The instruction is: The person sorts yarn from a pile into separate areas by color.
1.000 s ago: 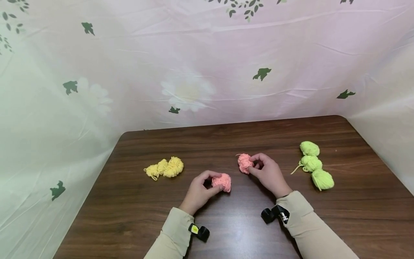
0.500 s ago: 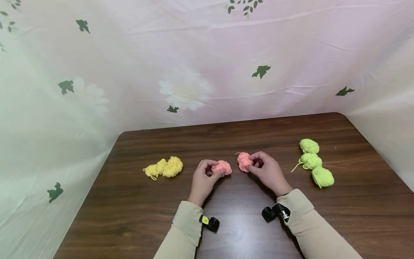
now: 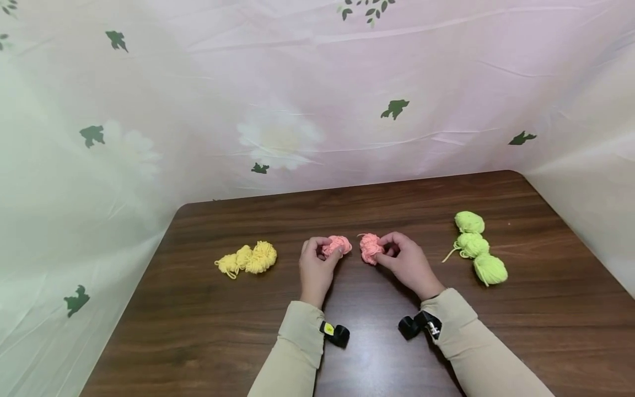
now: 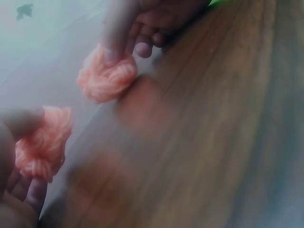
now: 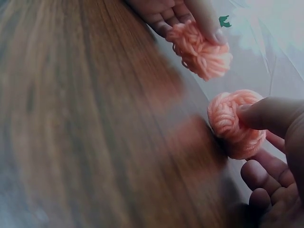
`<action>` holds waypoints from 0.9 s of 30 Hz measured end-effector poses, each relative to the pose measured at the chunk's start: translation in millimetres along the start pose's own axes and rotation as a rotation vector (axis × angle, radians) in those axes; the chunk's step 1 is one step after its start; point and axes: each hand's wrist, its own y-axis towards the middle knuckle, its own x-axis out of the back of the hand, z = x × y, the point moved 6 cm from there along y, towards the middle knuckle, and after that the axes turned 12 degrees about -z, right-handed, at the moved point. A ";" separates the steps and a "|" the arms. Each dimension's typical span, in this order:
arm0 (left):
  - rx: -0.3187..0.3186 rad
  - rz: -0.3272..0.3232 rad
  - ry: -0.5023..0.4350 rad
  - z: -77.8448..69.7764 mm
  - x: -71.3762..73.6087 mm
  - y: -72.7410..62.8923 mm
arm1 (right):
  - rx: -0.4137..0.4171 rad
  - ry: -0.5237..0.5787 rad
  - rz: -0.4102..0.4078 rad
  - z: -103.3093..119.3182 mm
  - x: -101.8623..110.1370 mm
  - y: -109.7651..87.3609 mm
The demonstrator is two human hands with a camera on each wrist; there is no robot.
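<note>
Between thumb and fingers, my left hand (image 3: pixel 315 271) pinches a small pink ball of yarn (image 3: pixel 338 245). A second pink yarn ball (image 3: pixel 369 248) is pinched by my right hand (image 3: pixel 409 264), just to the right of the first. A narrow gap separates the two balls. In the left wrist view, the left-held yarn (image 4: pixel 47 142) shows loose strands, and the right-held yarn (image 4: pixel 107 78) is farther off. The right wrist view has the right-held yarn (image 5: pixel 235 123) close up, with the thumb pressed onto it. Both balls are at the middle of the table, at or close above its surface.
Several yellow yarn balls (image 3: pixel 248 258) lie in a row on the left of the dark wooden table (image 3: pixel 223 325). Green yarn balls (image 3: pixel 473 245) form a line on the right, one with a loose tail. A printed cloth (image 3: pixel 297 82) hangs behind the table's far edge.
My left hand has moved away from me with its pink yarn ball, ending level with the other one. The right hand has stayed nearly still, holding its ball. The head view has shifted slightly.
</note>
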 end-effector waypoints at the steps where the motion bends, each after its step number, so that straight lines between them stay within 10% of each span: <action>1: 0.001 -0.013 0.005 -0.2 -1.5 0.2 | -0.002 0.001 0.001 0.0 0.0 -0.2; 12: -0.020 -0.029 0.073 -5.6 -12.8 -1.7 | -0.011 0.000 0.012 1.7 -1.0 -1.5; 27: -0.063 0.193 0.106 -9.9 -21.5 -8.3 | 0.018 -0.012 0.007 2.0 -0.4 -0.5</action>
